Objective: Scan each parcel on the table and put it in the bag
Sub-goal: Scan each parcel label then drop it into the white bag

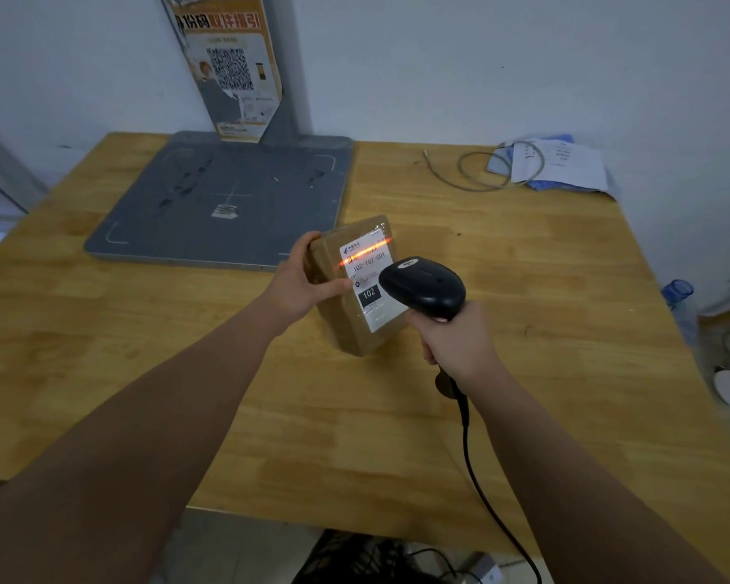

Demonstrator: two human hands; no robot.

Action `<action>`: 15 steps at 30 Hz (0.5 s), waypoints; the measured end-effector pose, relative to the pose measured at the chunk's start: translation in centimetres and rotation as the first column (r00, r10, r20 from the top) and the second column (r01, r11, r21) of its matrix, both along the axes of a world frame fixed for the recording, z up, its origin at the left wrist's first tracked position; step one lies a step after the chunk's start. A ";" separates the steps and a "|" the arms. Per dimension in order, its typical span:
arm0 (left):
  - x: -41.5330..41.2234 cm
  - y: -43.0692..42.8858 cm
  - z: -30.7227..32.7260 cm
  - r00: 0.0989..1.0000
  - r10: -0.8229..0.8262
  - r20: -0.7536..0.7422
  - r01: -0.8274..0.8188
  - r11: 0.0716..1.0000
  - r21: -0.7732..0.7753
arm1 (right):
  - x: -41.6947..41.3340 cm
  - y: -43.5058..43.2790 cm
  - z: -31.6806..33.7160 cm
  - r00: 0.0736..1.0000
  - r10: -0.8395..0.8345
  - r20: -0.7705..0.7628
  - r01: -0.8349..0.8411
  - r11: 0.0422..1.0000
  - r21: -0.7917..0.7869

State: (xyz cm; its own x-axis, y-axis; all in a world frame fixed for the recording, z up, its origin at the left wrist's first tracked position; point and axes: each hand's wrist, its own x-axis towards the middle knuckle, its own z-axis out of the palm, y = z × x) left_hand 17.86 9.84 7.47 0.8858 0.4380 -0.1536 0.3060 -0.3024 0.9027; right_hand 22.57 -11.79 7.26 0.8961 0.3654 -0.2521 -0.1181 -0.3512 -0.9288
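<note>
Head view: we grip parcel (346,326) at table (270,415) middle, left hand (300,284) on its nine o'clock side; right hand (456,343) wraps scanner (422,286) at three o'clock. Parcel looks stiff, light; hold by sides

Brown cardboard parcel (357,288) under glossy clear tape, smooth white paper label (369,280), matt black plastic scanner (424,286), varnished wooden table (523,288) with visible grain, far left matt grey scuffed pad (211,196), far right crumpled white papers (561,164)
</note>
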 end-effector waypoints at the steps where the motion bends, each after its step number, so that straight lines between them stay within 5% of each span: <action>1: 0.0 0.1 0.0 1.000 -0.001 -0.001 0.001 1.000 0.000 | 0.0 0.0 0.0 1.000 -0.002 0.001 0.002 1.000 -0.002; 15: -0.3 0.4 -0.3 1.000 0.003 -0.022 -0.003 1.000 0.019 | -0.3 0.4 0.1 1.000 -0.003 0.016 0.004 1.000 -0.029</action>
State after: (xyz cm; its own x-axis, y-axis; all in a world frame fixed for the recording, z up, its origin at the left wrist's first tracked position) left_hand 17.53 10.28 7.16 0.8810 0.4434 -0.1649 0.3269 -0.3184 0.8898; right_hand 22.22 -11.43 7.39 0.9013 0.3550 -0.2483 -0.1046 -0.3779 -0.9199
